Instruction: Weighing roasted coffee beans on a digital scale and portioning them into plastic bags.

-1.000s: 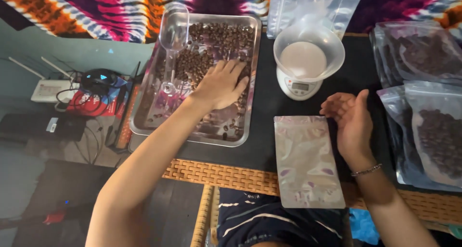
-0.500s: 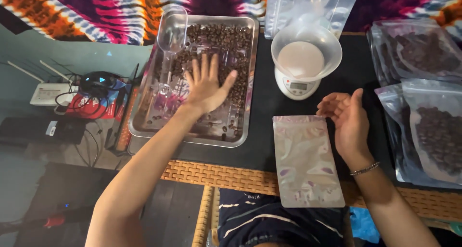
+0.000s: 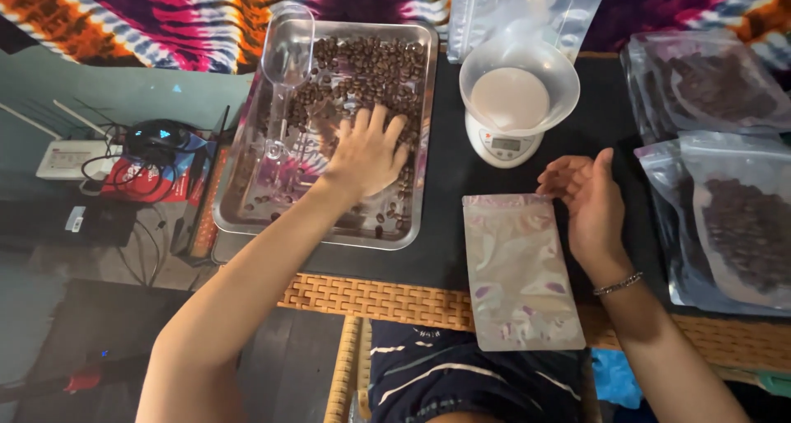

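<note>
Now: left hand (image 3: 367,155) flat on beans (image 3: 371,69) in tray (image 3: 247,200) | right hand (image 3: 589,200) open, empty | bowl (image 3: 519,85) empty

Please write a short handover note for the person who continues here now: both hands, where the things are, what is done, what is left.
Left hand: open, palm down, fingers spread on the coffee beans in the metal tray.
Right hand: open and empty, on its edge on the black mat, beside the top of the flat pouch.
Clear scoop lies in the tray's left side. The scale carries a bowl with no beans in it.
Done: filled bags lie at the right.
Left: the pouch in front looks flat and unfilled.
</note>
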